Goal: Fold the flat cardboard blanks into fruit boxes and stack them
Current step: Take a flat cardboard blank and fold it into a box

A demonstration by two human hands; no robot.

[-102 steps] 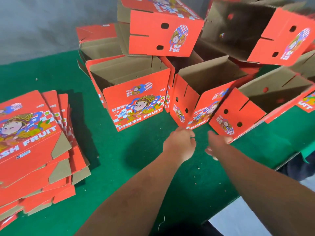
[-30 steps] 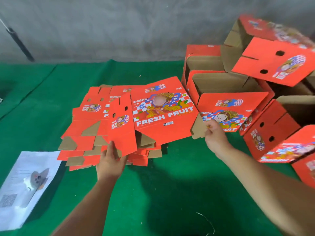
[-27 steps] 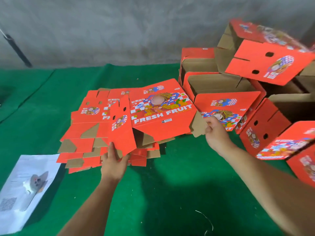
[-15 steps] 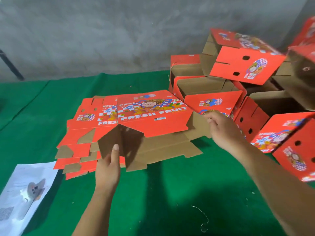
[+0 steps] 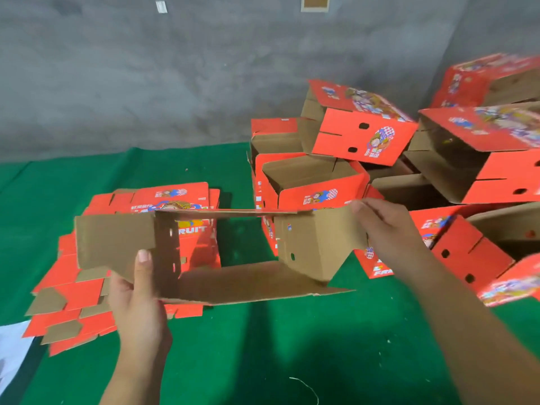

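Observation:
I hold one cardboard blank (image 5: 251,280) opened into a rectangular tube above the green table (image 5: 263,346), its brown inside facing me. My left hand (image 5: 137,299) grips the tube's left corner, thumb pressed on the inner face beside the left flap. My right hand (image 5: 382,226) pinches the top edge of the right side flap. A pile of flat red blanks (image 5: 73,276) lies on the left, partly hidden behind the tube. Several folded red fruit boxes (image 5: 309,182) are heaped at the right and back.
A grey wall (image 5: 175,83) rises behind the table. A white paper sheet (image 5: 11,346) lies at the left front edge. A thin bit of string (image 5: 304,385) lies on the green cloth in front. More folded boxes (image 5: 473,159) crowd the right side.
I lifted the top blank off the flat pile and spread it from flat into an open tube. My right hand moved right with its flap; my left stayed at the left corner.

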